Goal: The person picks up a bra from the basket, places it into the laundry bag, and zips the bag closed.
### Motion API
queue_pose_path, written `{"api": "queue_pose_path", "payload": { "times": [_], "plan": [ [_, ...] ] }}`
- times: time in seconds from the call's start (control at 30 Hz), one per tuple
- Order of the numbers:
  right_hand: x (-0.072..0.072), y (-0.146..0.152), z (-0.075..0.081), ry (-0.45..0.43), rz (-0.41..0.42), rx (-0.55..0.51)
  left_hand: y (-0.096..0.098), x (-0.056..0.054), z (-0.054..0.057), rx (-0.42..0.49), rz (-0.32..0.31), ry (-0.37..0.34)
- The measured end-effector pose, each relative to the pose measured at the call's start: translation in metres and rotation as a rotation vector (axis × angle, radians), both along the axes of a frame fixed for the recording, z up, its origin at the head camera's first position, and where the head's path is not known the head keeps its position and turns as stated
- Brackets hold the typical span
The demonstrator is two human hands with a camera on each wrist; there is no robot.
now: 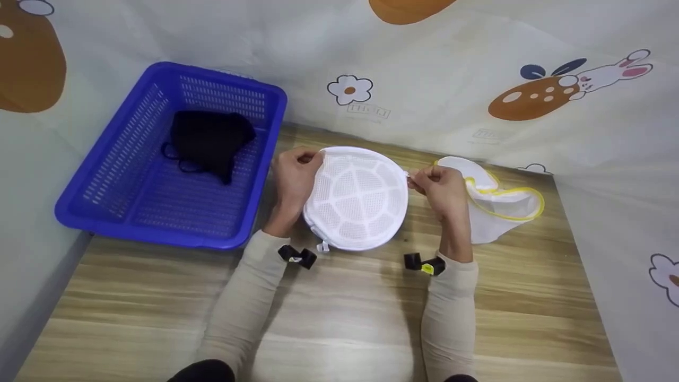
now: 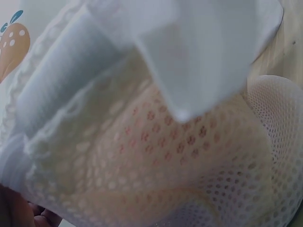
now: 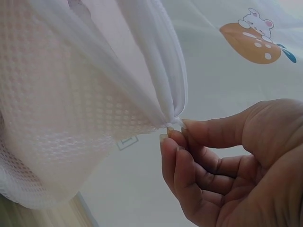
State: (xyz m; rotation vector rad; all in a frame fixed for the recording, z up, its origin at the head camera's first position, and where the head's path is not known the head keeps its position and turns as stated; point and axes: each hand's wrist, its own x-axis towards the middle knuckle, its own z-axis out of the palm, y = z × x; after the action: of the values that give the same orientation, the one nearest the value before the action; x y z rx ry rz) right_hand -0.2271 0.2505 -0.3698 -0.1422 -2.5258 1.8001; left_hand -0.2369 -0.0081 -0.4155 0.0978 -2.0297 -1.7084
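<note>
Head view: a rounded white mesh bag [image 1: 356, 196] is held between the two hands at the table [image 1: 345, 318], with a blue basket [image 1: 159, 240] to its left and a yellow-edged white fabric piece [image 1: 485, 228] to its right. A dark cloth [image 1: 209, 138] is contained in the basket.

The bag's far left rim is pinched between thumb and fingers by the left hand [image 1: 294, 178]; in the left wrist view that hand is mostly hidden by blurred mesh, so its exact finger placement cannot be told. By the right hand [image 1: 443, 188] a small white tab [image 3: 176, 122] at the bag's right edge is pinched between thumb and fingertip, the other fingers being loosely curled. In the right wrist view the zip edges [image 3: 154, 52] are seen parted, converging at that tab; whether it is the zip's pull or its end cannot be told.

The bag is judged very light and soft, with mesh likely to be folded or sagged wherever it is unsupported. The bound rim looks firmer, so it is best taken there, with the edge kept taut between both hands. The tab is tiny and could easily be lost from a weak pinch; loose mesh should be kept clear of the zip, where it could be snagged
</note>
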Motion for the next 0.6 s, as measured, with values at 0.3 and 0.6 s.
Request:
{"api": "queue_pose_path", "payload": {
  "times": [0.3, 0.6],
  "plan": [
    [-0.001, -0.0058, -0.0031, -0.005, -0.061, 0.023, -0.0038, 0.0012, 0.0019, -0.084, 0.021, -0.079],
    [-0.0026, -0.0074, -0.0039, 0.03, -0.095, 0.04, -0.002, 0.0, 0.0029, -0.15, -0.154, -0.019]
  ]
}}
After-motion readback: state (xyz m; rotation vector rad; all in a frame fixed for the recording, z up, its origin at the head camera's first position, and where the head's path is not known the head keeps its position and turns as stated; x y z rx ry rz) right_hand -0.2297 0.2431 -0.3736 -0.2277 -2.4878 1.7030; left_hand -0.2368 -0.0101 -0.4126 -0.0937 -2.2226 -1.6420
